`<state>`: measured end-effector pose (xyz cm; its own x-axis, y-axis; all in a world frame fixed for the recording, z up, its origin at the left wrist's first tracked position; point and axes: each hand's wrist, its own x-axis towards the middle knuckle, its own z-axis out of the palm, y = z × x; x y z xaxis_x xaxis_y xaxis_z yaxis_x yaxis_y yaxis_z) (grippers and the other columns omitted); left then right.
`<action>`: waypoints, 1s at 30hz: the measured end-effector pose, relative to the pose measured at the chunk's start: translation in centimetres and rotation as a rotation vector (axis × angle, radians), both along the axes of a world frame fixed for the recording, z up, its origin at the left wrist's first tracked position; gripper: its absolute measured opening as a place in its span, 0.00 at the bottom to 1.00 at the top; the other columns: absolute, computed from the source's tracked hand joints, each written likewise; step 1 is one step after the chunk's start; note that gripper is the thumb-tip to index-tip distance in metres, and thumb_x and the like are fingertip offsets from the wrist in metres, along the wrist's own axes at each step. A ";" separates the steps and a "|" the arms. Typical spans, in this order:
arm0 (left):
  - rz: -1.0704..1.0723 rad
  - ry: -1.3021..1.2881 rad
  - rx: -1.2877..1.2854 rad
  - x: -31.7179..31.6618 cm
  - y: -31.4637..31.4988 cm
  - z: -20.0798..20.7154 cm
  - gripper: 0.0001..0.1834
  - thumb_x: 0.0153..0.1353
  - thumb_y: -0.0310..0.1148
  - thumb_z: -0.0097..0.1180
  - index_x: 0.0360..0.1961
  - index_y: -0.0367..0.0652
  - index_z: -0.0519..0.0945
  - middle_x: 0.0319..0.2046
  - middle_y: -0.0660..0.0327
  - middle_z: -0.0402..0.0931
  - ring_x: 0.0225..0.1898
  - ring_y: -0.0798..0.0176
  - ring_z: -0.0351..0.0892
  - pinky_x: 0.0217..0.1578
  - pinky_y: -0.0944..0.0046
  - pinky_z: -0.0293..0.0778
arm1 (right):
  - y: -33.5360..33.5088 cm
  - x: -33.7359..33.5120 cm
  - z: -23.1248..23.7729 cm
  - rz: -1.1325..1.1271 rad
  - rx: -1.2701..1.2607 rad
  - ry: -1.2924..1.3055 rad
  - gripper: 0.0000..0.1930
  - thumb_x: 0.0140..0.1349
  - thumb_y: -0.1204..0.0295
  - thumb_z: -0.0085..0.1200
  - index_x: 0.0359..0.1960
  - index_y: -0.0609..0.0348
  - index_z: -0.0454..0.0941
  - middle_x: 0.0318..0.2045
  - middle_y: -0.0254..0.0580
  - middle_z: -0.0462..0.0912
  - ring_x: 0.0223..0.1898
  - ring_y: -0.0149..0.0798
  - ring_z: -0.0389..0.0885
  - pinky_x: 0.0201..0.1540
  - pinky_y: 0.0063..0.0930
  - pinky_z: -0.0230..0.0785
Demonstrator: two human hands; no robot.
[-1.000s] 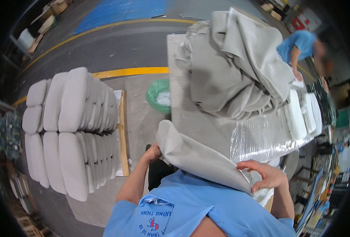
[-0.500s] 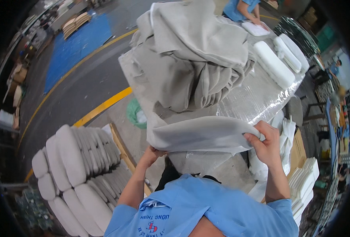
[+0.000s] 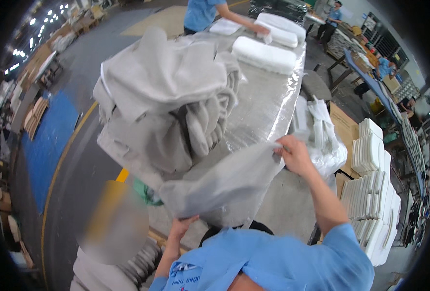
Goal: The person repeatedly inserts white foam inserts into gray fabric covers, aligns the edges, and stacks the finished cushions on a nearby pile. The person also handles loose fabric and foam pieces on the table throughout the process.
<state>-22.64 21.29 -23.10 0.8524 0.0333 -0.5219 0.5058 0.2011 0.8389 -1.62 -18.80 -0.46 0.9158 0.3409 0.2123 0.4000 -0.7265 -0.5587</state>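
A grey fabric cover (image 3: 224,182) hangs stretched across the lower centre of the frame, held at both ends: the left hand (image 3: 182,226) grips its lower corner from beneath, fingers curled into the cloth, and the right hand (image 3: 292,154) pinches its upper edge at centre right, closed on the fabric. Just behind it, filling the upper centre, a heap of grey covers (image 3: 169,102) lies bunched and folded on a long worktable (image 3: 268,104) whose top is wrapped in shiny clear plastic film. At the far end of that table, near the top of the frame, white foam cushions (image 3: 266,54) lie flat, and a co-worker in a blue shirt (image 3: 203,12) leans over them with one hand on a pad. To the right, a clear plastic bag (image 3: 324,140) slumps beside the table edge, next to a brown cardboard box (image 3: 343,128) and stacks of white foam pads (image 3: 372,194) that run down the right side. The room is a factory hall with a grey concrete floor (image 3: 74,160), a curved yellow line (image 3: 67,155) and a blue painted patch (image 3: 47,140) at the left, ceiling lights glinting in the upper left corner, and more workbenches with people at the upper right.
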 end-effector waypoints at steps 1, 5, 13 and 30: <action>-0.004 0.014 -0.007 0.3 0.5 0.0 0.20 0.57 0.23 0.75 0.51 0.34 0.83 0.42 0.58 0.86 0.45 0.60 0.85 0.47 0.58 0.81 | 0.8 -0.1 1.1 0.060 0.053 -0.107 0.10 0.60 0.78 0.64 0.43 0.60 0.84 0.39 0.48 0.86 0.44 0.57 0.83 0.47 0.45 0.75; -0.047 0.000 0.117 0.1 -0.1 -0.1 0.15 0.62 0.24 0.71 0.49 0.33 0.84 0.41 0.56 0.87 0.44 0.58 0.87 0.45 0.57 0.81 | -0.9 -3.1 -2.5 -0.163 0.128 0.065 0.12 0.59 0.82 0.61 0.44 0.59 0.85 0.44 0.43 0.87 0.50 0.51 0.82 0.53 0.43 0.75; -0.018 0.060 0.380 -3.4 2.1 1.3 0.13 0.66 0.27 0.67 0.50 0.35 0.84 0.41 0.54 0.88 0.43 0.56 0.87 0.45 0.58 0.80 | -0.3 -7.7 0.0 -0.162 0.515 -0.012 0.18 0.58 0.92 0.53 0.44 0.58 0.86 0.49 0.41 0.85 0.51 0.41 0.83 0.55 0.32 0.75; -1.113 -0.428 1.096 10.6 4.9 12.6 0.20 0.74 0.38 0.57 0.61 0.42 0.81 0.43 0.49 0.88 0.44 0.53 0.88 0.47 0.60 0.80 | -4.0 -15.8 -11.8 -0.593 1.356 0.428 0.10 0.75 0.74 0.56 0.54 0.60 0.82 0.44 0.34 0.86 0.41 0.28 0.82 0.49 0.28 0.75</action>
<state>-12.00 26.23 -10.45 0.7765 -0.4907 -0.3953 -0.3120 -0.8444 0.4354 -17.38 -22.81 -12.23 0.9168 -0.3085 -0.2537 -0.1108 0.4138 -0.9036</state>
